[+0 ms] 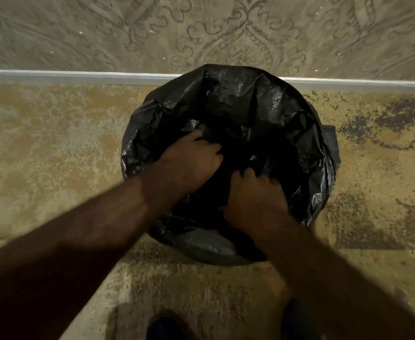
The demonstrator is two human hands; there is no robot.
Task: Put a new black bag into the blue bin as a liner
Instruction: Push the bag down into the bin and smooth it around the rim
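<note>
A crinkled black bag [245,104] lies draped over the round bin, covering its rim all the way round. Only a sliver of the blue bin [330,141] shows at the right side. My left hand [189,163] is inside the bag's mouth on the left, fingers curled down into the dark plastic. My right hand [255,195] is inside on the near right, fingertips pressed into the bag. Both fingertips are partly hidden in the dark hollow, so whether either one pinches plastic or only pushes it is unclear.
The bin stands on a mottled tan carpet [54,148], close to a patterned wall [103,33] with a pale baseboard [66,76]. My feet in dark footwear [167,325] are at the bottom edge, just in front of the bin.
</note>
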